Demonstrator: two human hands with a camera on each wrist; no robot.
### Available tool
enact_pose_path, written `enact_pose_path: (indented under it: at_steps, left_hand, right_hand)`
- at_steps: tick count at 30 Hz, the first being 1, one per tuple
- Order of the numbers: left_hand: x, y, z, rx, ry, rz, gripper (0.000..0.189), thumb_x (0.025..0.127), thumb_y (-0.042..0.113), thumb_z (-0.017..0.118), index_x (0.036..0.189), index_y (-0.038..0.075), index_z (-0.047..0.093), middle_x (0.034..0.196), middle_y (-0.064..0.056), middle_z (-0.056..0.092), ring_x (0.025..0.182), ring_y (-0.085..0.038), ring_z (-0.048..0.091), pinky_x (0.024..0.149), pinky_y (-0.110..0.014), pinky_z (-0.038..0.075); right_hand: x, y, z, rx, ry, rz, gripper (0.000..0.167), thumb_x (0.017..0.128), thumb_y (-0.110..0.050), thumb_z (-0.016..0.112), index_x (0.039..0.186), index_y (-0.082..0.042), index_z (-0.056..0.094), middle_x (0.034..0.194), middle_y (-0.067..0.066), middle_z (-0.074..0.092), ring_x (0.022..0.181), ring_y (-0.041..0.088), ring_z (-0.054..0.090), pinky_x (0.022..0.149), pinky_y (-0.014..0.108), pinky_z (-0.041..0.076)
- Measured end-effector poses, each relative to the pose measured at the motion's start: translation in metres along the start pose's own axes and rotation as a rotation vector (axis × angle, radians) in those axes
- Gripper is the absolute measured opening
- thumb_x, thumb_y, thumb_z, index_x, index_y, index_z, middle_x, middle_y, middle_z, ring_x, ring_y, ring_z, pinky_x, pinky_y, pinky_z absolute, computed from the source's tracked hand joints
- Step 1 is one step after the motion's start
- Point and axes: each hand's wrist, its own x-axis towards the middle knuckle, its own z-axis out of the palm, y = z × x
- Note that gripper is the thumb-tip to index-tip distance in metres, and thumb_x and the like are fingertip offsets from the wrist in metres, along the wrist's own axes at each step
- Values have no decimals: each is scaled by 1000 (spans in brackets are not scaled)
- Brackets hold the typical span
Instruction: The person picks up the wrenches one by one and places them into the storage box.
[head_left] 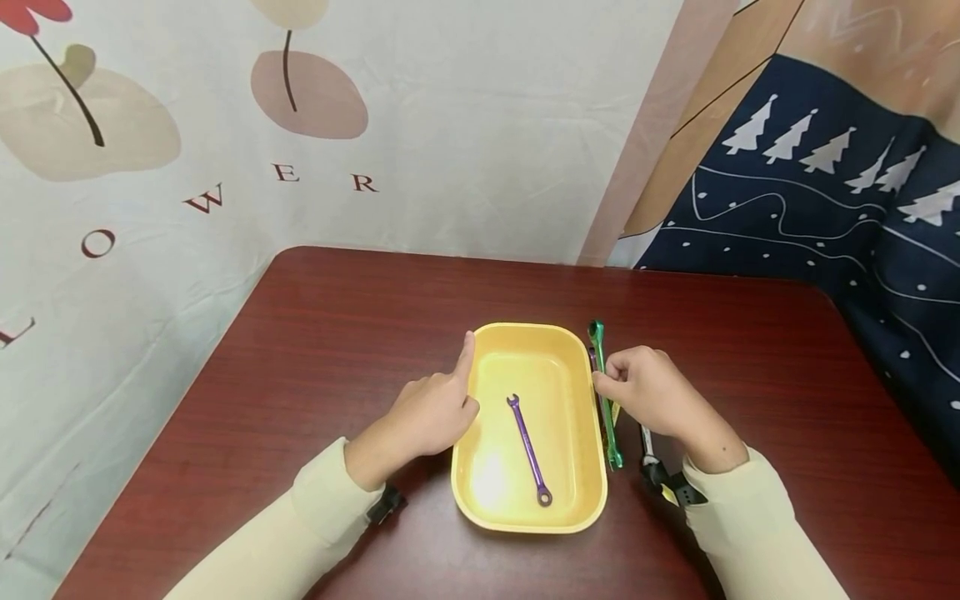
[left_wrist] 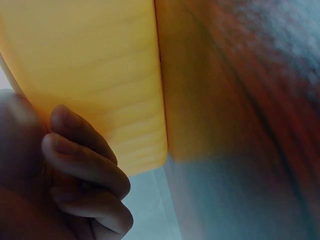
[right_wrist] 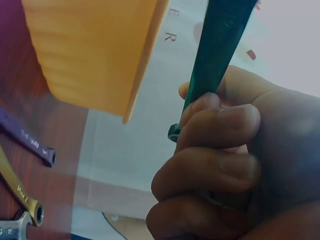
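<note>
A purple combination wrench (head_left: 529, 446) lies aslant in a yellow tray (head_left: 573, 400), its open end toward the far side. At the tray's left rim, my left hand (head_left: 433, 412) grips the edge, thumb over the rim and index finger stretched along it. In the left wrist view its other fingers (left_wrist: 82, 160) curl beside the outer wall. My right hand (head_left: 651, 392) pinches a green wrench (head_left: 608, 433) just right of the tray. Close up in the right wrist view, the green shaft (right_wrist: 220, 47) rises out of the curled fingers, raised off the table.
Right of the tray, on the dark red wooden table (head_left: 360, 317), lie another purple wrench (right_wrist: 27, 140), a gold wrench (right_wrist: 20, 190) and a silver wrench (right_wrist: 17, 227). A printed pale curtain (head_left: 480, 167) hangs behind the table, with a navy cloth (head_left: 787, 217) at the right.
</note>
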Motion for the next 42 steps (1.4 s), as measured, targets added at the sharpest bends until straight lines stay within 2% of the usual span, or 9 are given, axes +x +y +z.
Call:
enact_pose_path:
  at_steps: [10, 18, 25, 29, 34, 42]
  left_hand:
    - [-1, 0, 0, 5, -6, 10, 89, 97, 22, 48, 160, 15, -14, 51, 4, 43, 42, -13, 33, 43, -29, 24]
    - [-2, 0, 0, 7, -1, 8, 88, 97, 22, 49, 160, 15, -12, 51, 4, 44, 43, -13, 33, 43, -29, 25]
    - [-2, 0, -1, 16, -7, 6, 88, 97, 23, 47, 160, 15, -14, 51, 5, 43, 43, -13, 33, 44, -30, 24]
    - [-2, 0, -2, 14, -11, 5, 88, 97, 23, 47, 160, 15, -14, 51, 5, 44, 43, -12, 34, 44, -30, 25]
    - [-2, 0, -3, 8, -6, 3, 88, 98, 23, 47, 160, 16, -14, 51, 4, 43, 43, -13, 33, 44, -29, 24]
    - [-2, 1, -2, 6, -14, 6, 87, 98, 23, 46, 160, 16, -14, 50, 5, 43, 43, -12, 32, 44, -29, 24]
  right_hand:
    - [-7, -14, 3, 24, 5, -31, 39, 92, -11, 67, 58, -11, 49, 51, -4, 38, 47, 11, 36, 44, 23, 30]
    - [-8, -26, 14, 52, 26, -39, 41, 92, -12, 65, 57, -13, 44, 53, -4, 35, 49, 9, 38, 45, 19, 32]
    - [-9, -35, 28, 35, 87, -106, 43, 90, -12, 66, 54, -15, 43, 50, -8, 32, 46, 4, 29, 45, 18, 24]
    - [-10, -39, 35, 34, 83, -121, 43, 92, -13, 67, 55, -15, 44, 50, -9, 33, 46, 4, 30, 45, 18, 25]
    - [-11, -45, 42, 35, 76, -131, 42, 93, -16, 67, 56, -14, 47, 50, -9, 38, 46, 4, 38, 44, 19, 29]
    - [-9, -46, 52, 19, 45, -119, 44, 93, -19, 69, 55, -16, 47, 50, -10, 35, 46, 4, 33, 44, 19, 26]
